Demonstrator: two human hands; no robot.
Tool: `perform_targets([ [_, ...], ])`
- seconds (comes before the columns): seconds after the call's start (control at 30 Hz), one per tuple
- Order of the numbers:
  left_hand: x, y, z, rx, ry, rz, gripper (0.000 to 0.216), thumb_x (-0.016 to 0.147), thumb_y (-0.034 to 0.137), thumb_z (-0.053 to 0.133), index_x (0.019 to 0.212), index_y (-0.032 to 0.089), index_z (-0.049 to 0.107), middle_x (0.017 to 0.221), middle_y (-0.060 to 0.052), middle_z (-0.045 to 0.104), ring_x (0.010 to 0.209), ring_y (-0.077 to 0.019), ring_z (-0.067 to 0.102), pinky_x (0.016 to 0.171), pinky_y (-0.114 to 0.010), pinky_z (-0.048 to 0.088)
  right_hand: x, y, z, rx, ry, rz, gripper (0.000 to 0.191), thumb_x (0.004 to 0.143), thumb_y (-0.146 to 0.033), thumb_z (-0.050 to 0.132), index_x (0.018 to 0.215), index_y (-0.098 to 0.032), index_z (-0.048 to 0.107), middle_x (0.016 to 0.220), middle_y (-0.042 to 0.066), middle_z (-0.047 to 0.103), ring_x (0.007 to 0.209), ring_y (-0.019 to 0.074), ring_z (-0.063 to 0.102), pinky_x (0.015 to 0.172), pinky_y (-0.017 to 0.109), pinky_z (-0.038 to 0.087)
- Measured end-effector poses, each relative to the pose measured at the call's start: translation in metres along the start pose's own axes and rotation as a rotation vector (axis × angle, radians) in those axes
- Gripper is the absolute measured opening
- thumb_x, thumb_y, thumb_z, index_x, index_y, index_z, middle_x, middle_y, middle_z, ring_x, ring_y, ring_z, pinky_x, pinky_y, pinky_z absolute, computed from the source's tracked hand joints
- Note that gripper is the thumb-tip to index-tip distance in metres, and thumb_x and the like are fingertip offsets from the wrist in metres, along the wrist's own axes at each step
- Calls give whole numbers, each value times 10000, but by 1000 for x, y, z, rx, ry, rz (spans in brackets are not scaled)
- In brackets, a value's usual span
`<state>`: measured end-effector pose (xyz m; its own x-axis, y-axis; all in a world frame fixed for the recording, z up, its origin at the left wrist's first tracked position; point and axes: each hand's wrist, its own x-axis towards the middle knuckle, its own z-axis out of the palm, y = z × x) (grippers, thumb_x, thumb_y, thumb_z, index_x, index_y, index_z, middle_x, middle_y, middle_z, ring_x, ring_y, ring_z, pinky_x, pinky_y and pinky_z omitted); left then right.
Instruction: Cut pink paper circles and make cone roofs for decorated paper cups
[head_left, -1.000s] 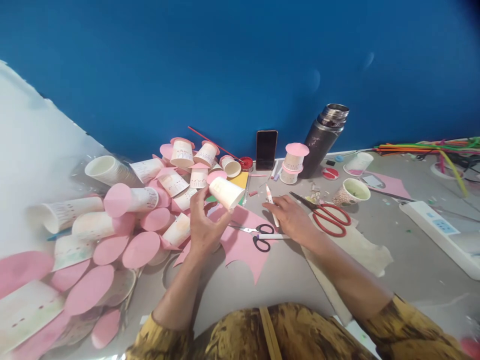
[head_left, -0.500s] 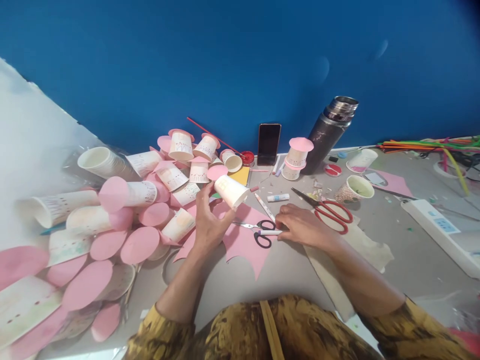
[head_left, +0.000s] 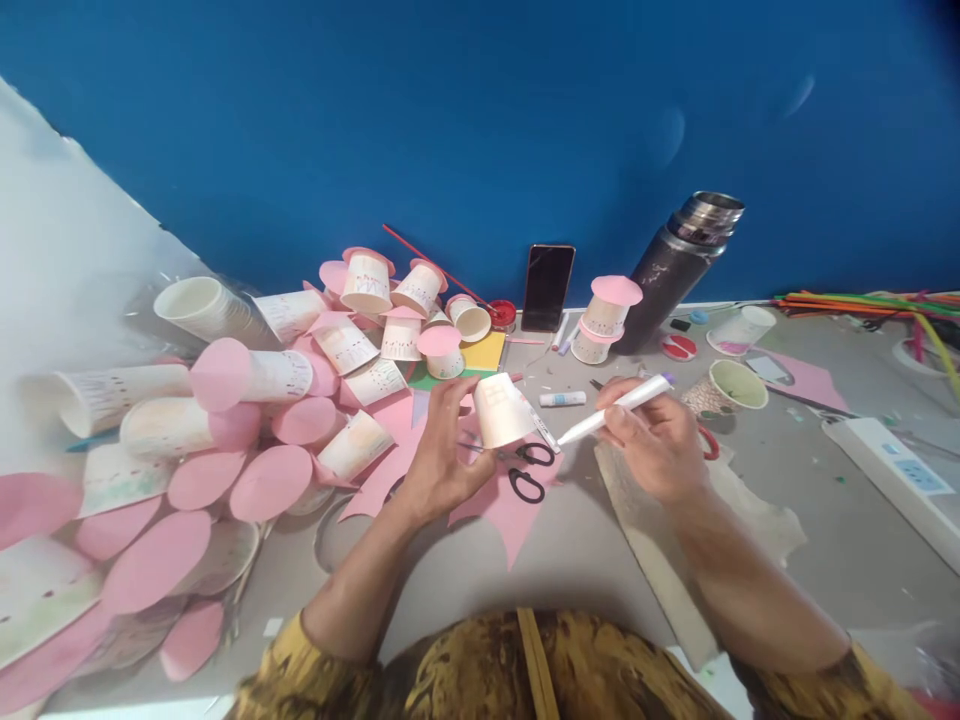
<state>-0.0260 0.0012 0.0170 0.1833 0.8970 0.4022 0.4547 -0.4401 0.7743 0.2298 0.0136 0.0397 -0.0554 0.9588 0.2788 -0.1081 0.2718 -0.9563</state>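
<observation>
My left hand [head_left: 444,452] is closed round a white paper cup [head_left: 501,410], held upside down just above the table. My right hand [head_left: 654,440] grips a white marker [head_left: 616,408] whose tip points left toward the cup. Under the cup lie small black-handled scissors [head_left: 527,468] on a pink paper sheet [head_left: 506,505]. Red-handled scissors [head_left: 703,438] are mostly hidden behind my right hand. A glue stick [head_left: 562,399] lies just beyond the cup.
A heap of paper cups with pink round lids [head_left: 247,430] fills the left side. At the back stand a phone [head_left: 548,287], a stacked pink-lidded cup [head_left: 604,318] and a dark steel flask [head_left: 679,262]. Right: a patterned cup [head_left: 726,387], a white power strip [head_left: 896,465], coloured pipe cleaners [head_left: 885,300].
My right hand picked a white marker up off the table and raised it toward the cup. My left hand turned the cup upside down and lowered it toward the right hand.
</observation>
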Motion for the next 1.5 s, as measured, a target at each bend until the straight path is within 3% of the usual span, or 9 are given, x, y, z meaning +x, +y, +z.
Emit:
perform_targets([
  [0.13, -1, 5, 2, 72, -78, 101, 810, 758, 141, 664, 1495, 269, 353, 1408, -138, 442, 1333, -337, 431, 1022, -514, 500, -9, -8, 7, -232, 86, -149, 130, 922, -328, 706, 865, -211, 695, 645, -23, 597, 518, 110, 479, 469, 249, 362],
  [0.3, 0, 11, 4, 73, -95, 136, 771, 791, 179, 666, 1497, 261, 367, 1376, -135, 471, 1287, -337, 438, 998, -506, 495, -17, -17, 13, -478, -107, -399, 23, 921, -211, 682, 904, -227, 683, 706, -2, 686, 530, 136, 580, 480, 262, 436],
  [0.47, -2, 8, 5, 79, -114, 101, 779, 757, 182, 687, 1468, 237, 375, 1297, -136, 443, 1260, -343, 430, 1015, -521, 475, -15, -17, 20, -573, -228, -564, 35, 965, -219, 638, 943, -227, 664, 731, 32, 735, 631, 189, 679, 590, 302, 525],
  [0.77, 0, 16, 4, 61, -158, 106, 773, 698, 105, 615, 1432, 209, 394, 1299, -138, 470, 1192, -325, 423, 1054, -540, 429, -12, -14, 19, -632, -287, -552, 89, 983, -268, 633, 920, -217, 670, 724, 31, 738, 615, 182, 678, 601, 287, 520],
  [1.1, -3, 13, 5, 34, -184, 33, 766, 700, 171, 671, 1418, 201, 407, 1265, -136, 406, 1255, -342, 415, 1045, -533, 449, -11, -13, 18, -601, -378, -504, 94, 982, -259, 632, 912, -206, 666, 721, 25, 719, 621, 166, 668, 605, 270, 504],
  [1.3, -3, 12, 6, 37, -195, 74, 765, 695, 149, 651, 1420, 194, 411, 1231, -126, 411, 1259, -337, 412, 1075, -542, 436, -10, -13, 17, -644, -343, -496, 106, 981, -270, 621, 914, -203, 669, 732, 33, 727, 618, 171, 667, 590, 273, 497],
  [1.5, -4, 11, 7, 31, -200, 68, 776, 702, 173, 690, 1421, 221, 402, 1258, -130, 409, 1265, -346, 425, 1061, -547, 455, -11, -13, 17, -591, -400, -471, 86, 968, -268, 629, 920, -213, 673, 731, 23, 731, 629, 169, 677, 598, 272, 499],
])
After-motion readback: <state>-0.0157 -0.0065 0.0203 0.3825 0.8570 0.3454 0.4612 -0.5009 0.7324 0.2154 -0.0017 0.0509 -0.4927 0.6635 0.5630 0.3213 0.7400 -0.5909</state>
